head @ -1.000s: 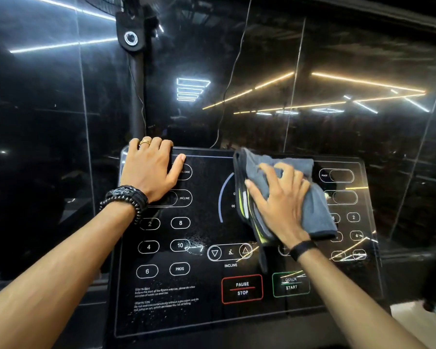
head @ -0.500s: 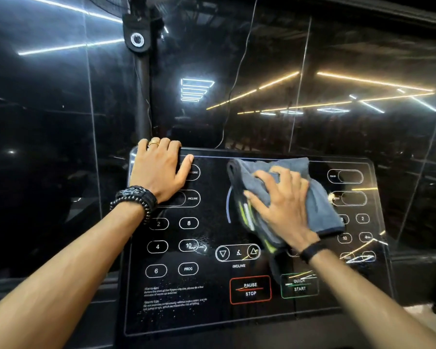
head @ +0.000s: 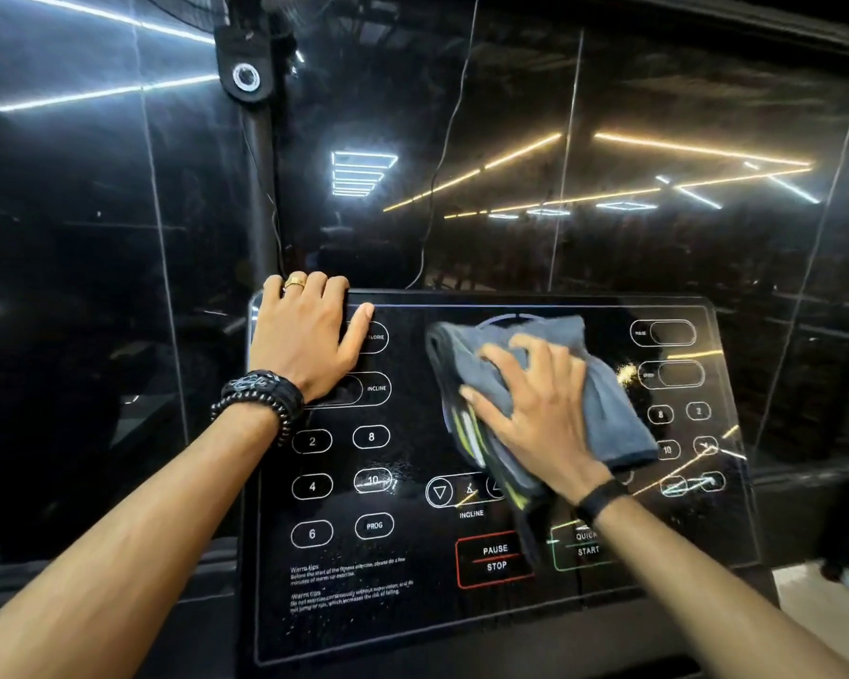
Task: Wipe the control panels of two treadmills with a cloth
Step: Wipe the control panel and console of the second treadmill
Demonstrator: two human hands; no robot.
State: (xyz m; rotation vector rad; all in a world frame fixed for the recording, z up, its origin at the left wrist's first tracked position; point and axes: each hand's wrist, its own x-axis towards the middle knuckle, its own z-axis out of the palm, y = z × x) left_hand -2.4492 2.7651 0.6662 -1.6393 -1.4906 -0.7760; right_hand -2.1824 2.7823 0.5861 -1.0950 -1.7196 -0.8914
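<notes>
- Right hand (head: 535, 409): palm down on a grey cloth (head: 604, 414), fingers spread and nearly straight, pressing it flat against the control panel (head: 412, 629). No curl around the fabric.
- Cloth: folded, bunched; dark layers with yellow-green stripes show at its edge on the thumb side of the right hand. A dark tail hangs below the right wrist, crossing between the PAUSE/STOP button (head: 495, 558) and the QUICK START button (head: 584, 543).
- Cloth sits over the panel's centre, covering most of the curved display arc; it lies between the two hands, apart from the left one.
- Left hand (head: 305, 340): fingers hooked over the panel's top edge at its corner, thumb lying out flat on the glass toward the right hand, so it grips the rim. Ring (head: 294, 282) on one finger; beaded black wristbands (head: 261, 399) at the wrist.
- Black band (head: 601, 499) on the right wrist.
- Below the left wrist: numbered keys 2, 4, 6, 8, 10 and PROG. Beyond the right hand's little-finger side: more keys, partly lost in glare.
- Beyond both hands: glossy dark wall panels reflecting ceiling light strips; a black pole (head: 261, 188) stands just above the left fingers.
</notes>
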